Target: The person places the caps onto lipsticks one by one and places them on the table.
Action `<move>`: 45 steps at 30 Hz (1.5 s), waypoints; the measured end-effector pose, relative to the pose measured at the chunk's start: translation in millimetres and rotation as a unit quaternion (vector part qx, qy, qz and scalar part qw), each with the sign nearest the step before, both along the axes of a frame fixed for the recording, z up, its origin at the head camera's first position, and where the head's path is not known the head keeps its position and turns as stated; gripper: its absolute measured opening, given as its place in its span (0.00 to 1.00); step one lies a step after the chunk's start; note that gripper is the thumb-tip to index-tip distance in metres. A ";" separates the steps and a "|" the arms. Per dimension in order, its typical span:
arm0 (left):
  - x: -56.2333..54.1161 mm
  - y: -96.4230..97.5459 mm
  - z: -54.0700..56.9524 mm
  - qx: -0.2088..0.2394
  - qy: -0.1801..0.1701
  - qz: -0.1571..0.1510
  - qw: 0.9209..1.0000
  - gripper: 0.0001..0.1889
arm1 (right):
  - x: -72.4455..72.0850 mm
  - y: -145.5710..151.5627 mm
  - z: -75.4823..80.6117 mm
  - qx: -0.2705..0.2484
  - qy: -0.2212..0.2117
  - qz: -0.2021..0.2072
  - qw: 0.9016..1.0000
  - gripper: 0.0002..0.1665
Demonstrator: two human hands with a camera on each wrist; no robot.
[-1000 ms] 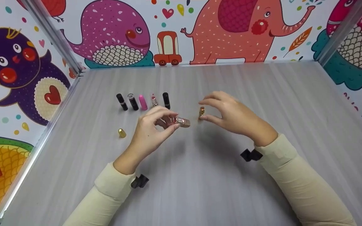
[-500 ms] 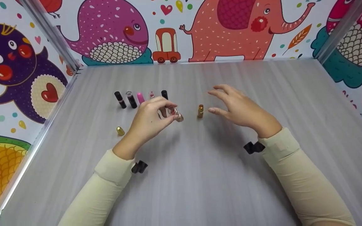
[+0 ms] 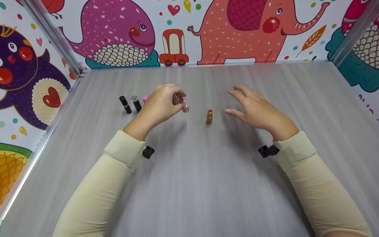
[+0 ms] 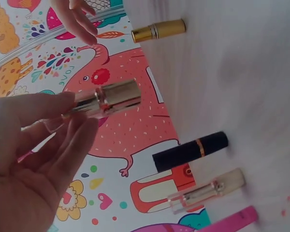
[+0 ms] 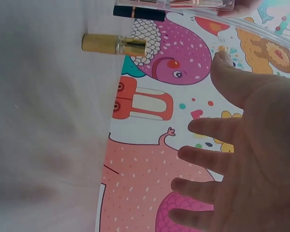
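Note:
My left hand (image 3: 163, 102) pinches a lipstick with a clear cap and a shiny gold base (image 4: 120, 96) between thumb and fingers, held above the table. In the left wrist view its base points toward the table. A gold lipstick tube (image 3: 209, 117) stands upright on the table between my hands. To the right of it, my right hand (image 3: 258, 110) hovers with spread fingers and touches nothing. Just below the held lipstick in the left wrist view are a black lipstick (image 4: 191, 151), another clear-capped one (image 4: 208, 191) and a pink one (image 4: 232, 220).
At the left end of the row stand a black lipstick (image 3: 125, 104) and a dark one with a clear top (image 3: 136, 103). My left hand hides part of the row in the head view. Walls printed with cartoon animals (image 3: 242, 33) border the grey table (image 3: 189, 184).
My left hand has moved away from me, toward the row, with the clear-capped lipstick. My right hand has drawn off to the right from the gold tube. The left arm now covers the small gold cap.

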State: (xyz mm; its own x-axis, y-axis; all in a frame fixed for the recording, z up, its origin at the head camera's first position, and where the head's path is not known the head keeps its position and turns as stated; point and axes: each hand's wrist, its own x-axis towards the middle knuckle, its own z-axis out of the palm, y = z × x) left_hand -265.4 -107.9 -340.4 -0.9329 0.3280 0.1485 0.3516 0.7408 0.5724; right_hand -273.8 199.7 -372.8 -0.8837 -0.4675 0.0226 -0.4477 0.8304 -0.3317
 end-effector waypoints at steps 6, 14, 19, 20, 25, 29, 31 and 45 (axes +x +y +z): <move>-17.2 9.5 3.8 -0.056 -0.027 0.013 0.998 0.13 | -2.7 0.2 -1.3 0.003 -0.009 0.003 1.000 0.46; -38.5 19.0 4.0 -0.092 -0.036 0.022 0.995 0.10 | -2.7 -0.9 -6.8 0.007 -0.010 0.012 1.000 0.45; -47.8 26.7 3.7 -0.126 -0.029 0.013 0.992 0.11 | -2.2 0.1 -8.0 0.007 -0.005 0.013 1.000 0.43; -49.3 28.1 2.6 -0.135 -0.028 0.013 0.990 0.12 | -1.9 -0.3 -7.9 0.007 -0.006 0.013 1.000 0.43; -56.0 32.0 -5.2 -0.171 -0.029 0.014 0.985 0.15 | -1.0 -2.6 -7.1 0.009 -0.011 0.013 1.000 0.42; -60.8 32.1 -10.4 -0.170 -0.036 0.022 0.985 0.14 | -1.0 -3.7 -6.5 0.013 -0.012 0.013 1.000 0.42; -62.5 31.4 -12.2 -0.167 -0.040 0.029 0.985 0.13 | -0.9 -4.5 -6.3 0.015 -0.013 0.015 1.000 0.42; -71.2 26.8 -27.9 -0.176 -0.048 0.040 0.982 0.16 | -1.2 -4.6 -9.8 0.015 -0.011 0.017 1.000 0.42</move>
